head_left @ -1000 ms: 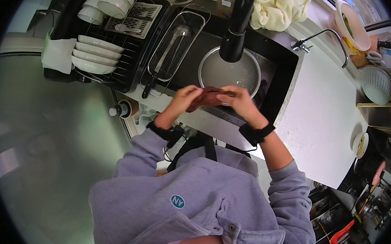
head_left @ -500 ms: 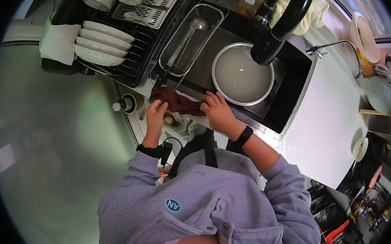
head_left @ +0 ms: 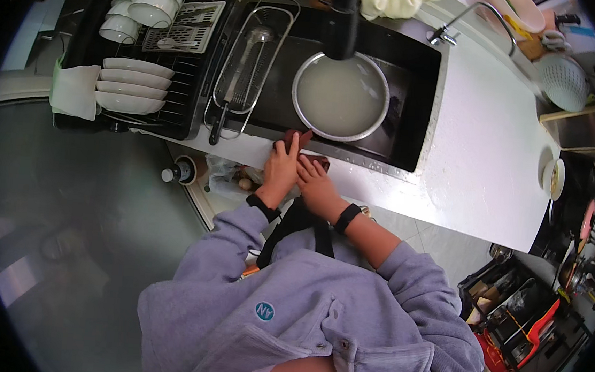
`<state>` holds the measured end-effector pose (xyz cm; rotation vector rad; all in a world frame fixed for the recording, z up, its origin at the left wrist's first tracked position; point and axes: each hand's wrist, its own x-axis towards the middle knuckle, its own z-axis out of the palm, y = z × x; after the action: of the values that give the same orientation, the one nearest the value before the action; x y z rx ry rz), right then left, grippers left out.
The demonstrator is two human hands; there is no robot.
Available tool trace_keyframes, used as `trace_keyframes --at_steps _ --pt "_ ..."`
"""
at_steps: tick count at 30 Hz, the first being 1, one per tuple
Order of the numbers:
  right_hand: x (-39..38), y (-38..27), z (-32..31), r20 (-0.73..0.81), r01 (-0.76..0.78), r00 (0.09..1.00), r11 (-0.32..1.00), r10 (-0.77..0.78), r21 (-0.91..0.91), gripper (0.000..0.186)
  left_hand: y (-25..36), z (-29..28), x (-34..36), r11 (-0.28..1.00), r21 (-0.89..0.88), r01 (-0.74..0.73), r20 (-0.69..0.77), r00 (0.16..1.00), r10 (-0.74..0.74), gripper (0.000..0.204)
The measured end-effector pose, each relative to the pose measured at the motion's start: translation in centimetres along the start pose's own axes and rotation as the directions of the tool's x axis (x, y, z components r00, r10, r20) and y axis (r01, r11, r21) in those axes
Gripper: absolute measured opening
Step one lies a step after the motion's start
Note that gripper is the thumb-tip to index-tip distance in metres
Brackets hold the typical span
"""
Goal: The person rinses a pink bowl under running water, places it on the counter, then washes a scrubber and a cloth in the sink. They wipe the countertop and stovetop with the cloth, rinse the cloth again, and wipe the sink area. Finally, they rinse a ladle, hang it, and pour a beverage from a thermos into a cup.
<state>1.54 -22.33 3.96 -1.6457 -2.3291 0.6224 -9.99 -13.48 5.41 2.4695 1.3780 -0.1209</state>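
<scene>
A dark red cloth (head_left: 304, 139) is bunched at the front rim of the sink (head_left: 432, 120). My left hand (head_left: 283, 167) grips its left part, with the fingers pointing toward the sink. Close beside it, my right hand (head_left: 320, 188) holds the cloth's right part under bent fingers. The two hands nearly touch, and they hide much of the cloth. Just beyond them in the sink stands a round metal basin (head_left: 341, 97) of cloudy water, under the black faucet (head_left: 341, 25).
A wire basket (head_left: 257, 57) with a ladle and a black-handled knife (head_left: 219, 125) spans the sink's left side. Farther left, a black dish rack (head_left: 191, 101) holds bowls and plates. White counter (head_left: 489, 145) runs to the right. A bottle (head_left: 180, 171) and a plastic bag (head_left: 225, 177) sit below the counter edge.
My hands have come together from wide apart, and the cloth stretched between them is now bunched up small. The whole view has shifted, with the sink appearing farther left.
</scene>
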Motion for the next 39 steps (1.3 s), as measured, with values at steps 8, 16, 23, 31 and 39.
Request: trace_keyframes --at_steps 8,16,23,31,39 --pt "-13.7 4.5 -1.5 -0.072 -0.180 0.981 0.984 0.179 -0.012 0.053 14.0 4.7 -0.7 0.999 0.026 -0.040 0.048 0.998 0.038 0.085" --pt "-25.6 10.2 -3.6 -0.246 -0.308 0.906 0.936 0.343 0.172 0.039 28.3 7.4 -1.1 0.999 -0.024 -0.044 0.156 0.987 0.048 0.094" --pt "-30.1 12.1 -5.5 -0.518 -0.358 0.645 0.821 0.562 0.445 0.030 29.4 10.0 -0.2 0.844 -0.536 -0.017 0.064 0.996 0.060 0.074" --pt "-35.6 14.4 -12.4 -0.486 -0.122 -0.003 0.482 0.874 0.868 0.022 34.8 2.1 0.5 -0.250 -0.916 0.313 0.309 0.949 0.057 0.038" --pt "-46.8 15.4 -15.6 -0.041 0.424 -0.074 0.068 0.996 0.903 0.020 52.9 -4.2 -2.0 -0.288 -0.867 0.407 0.190 0.804 0.563 0.042"
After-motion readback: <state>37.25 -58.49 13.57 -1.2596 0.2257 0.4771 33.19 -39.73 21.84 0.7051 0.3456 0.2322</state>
